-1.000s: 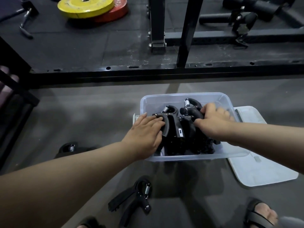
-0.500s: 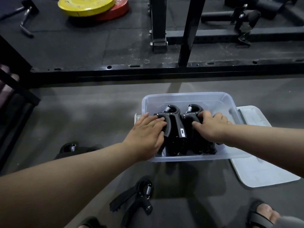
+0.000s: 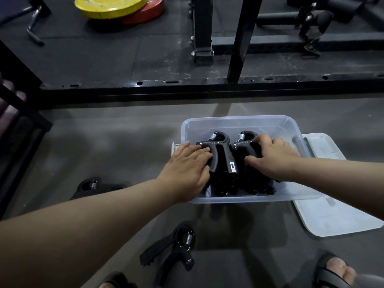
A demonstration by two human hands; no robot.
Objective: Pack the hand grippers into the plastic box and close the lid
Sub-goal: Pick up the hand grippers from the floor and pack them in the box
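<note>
A clear plastic box (image 3: 239, 122) stands open on the grey floor. Several black hand grippers are packed inside; two lie on top side by side. My left hand (image 3: 187, 169) rests with straight fingers on the handle of the left hand gripper (image 3: 224, 156). My right hand (image 3: 274, 159) lies over the right hand gripper (image 3: 243, 141), thumb and fingers curled round its handle. The white lid (image 3: 332, 206) lies flat on the floor against the box's right side. Two more hand grippers lie loose on the floor, one (image 3: 176, 250) near my feet, one (image 3: 93, 186) at the left.
My sandalled feet (image 3: 332, 271) show at the bottom edge. A black rack frame (image 3: 207, 88) with uprights crosses the floor behind the box. Yellow (image 3: 110, 5) and red (image 3: 149, 11) weight plates lie far left on the black mat.
My right hand has lowered its hand gripper down into the box, level with the left one. My left hand has stayed on the left gripper.
</note>
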